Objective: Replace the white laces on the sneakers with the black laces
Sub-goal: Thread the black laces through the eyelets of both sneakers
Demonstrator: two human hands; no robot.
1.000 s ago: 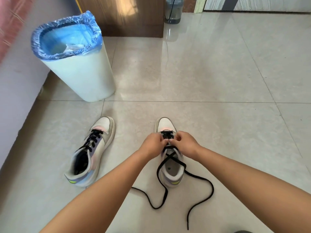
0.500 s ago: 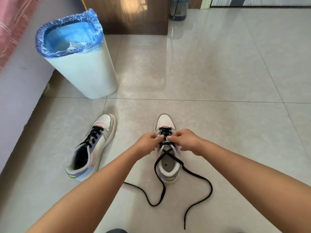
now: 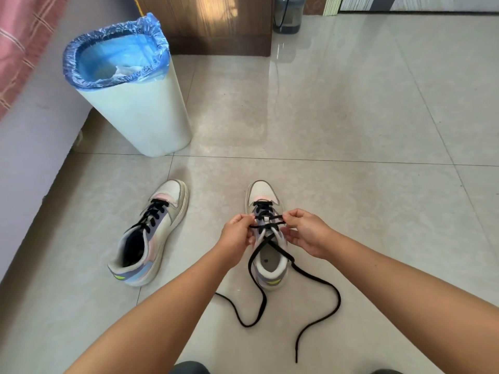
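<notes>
Both hands are now drawing apart: the left hand (image 3: 237,233) and right hand (image 3: 307,233) are each pinching the black lace (image 3: 266,298) in a clamped grip, pulling it taut across the right sneaker (image 3: 266,201) on the floor. No writing is readable on either sneaker; the left sneaker (image 3: 151,233) is lying already laced in black.

A glossy beige tiled floor (image 3: 351,117) is shown. Two sneakers are set on it: the left sneaker (image 3: 151,233) laced in black, the right sneaker (image 3: 266,195) with black lace (image 3: 318,306) ends trailed across the tiles. A white bin (image 3: 140,114) is stood nearby.
</notes>
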